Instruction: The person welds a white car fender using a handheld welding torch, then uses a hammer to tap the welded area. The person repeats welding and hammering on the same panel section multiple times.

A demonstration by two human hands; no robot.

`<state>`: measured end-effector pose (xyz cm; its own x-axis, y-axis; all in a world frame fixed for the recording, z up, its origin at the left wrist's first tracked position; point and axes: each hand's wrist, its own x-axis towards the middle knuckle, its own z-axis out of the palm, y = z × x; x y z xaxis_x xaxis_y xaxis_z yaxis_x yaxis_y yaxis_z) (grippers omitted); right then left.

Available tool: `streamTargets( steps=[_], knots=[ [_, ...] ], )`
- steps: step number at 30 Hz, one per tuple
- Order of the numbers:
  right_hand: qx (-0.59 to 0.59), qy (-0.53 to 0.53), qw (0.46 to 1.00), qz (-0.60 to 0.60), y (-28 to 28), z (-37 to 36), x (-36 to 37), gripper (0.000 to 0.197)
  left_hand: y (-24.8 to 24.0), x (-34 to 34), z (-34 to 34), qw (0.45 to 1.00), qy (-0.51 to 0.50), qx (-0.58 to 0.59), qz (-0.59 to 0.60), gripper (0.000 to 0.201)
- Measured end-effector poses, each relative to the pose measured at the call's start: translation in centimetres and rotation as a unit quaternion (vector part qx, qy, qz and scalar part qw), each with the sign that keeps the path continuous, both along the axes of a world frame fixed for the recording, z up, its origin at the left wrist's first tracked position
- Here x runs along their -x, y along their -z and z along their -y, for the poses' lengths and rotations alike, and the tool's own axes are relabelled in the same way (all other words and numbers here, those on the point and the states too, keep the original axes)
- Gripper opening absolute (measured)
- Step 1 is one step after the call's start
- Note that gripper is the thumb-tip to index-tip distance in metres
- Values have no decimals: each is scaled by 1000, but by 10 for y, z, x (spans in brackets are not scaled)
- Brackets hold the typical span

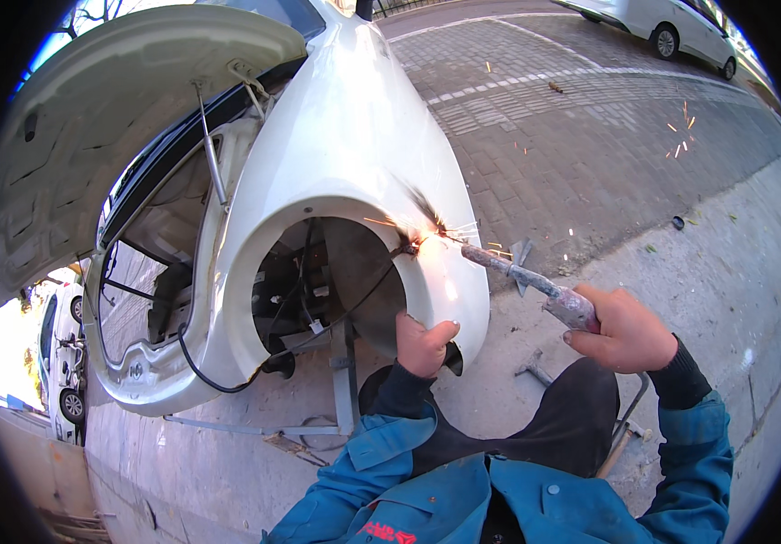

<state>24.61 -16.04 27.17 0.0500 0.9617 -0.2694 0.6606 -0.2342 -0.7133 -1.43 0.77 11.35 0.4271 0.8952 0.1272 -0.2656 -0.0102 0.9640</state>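
Grey brick paving (545,163) lies far right, left hand (424,346) gripping curved white car panel (345,136), right hand (624,332) clenching grey rod-shaped tool (536,285)

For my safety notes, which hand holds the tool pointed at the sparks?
The right hand, closed around the tool; the left hand is at the lower edge of the white panel instead.

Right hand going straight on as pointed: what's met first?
The right hand would likely meet the curved white car panel at the sparking spot, via its grey, rod-shaped tool; tip depth is unclear.
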Motion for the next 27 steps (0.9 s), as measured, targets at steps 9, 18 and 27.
streamTargets(
  steps=[9,18,27],
  knots=[
    [-55,-33,997,-48,0,-6,9,36,1,1,-1,1000,18,5,5,35],
    [-29,-40,998,-42,7,-17,16,31,1,5,-1,999,32,5,-17,32],
    [-12,-25,998,-53,5,-21,21,34,-4,12,-3,996,72,-14,-53,62]
  ],
)
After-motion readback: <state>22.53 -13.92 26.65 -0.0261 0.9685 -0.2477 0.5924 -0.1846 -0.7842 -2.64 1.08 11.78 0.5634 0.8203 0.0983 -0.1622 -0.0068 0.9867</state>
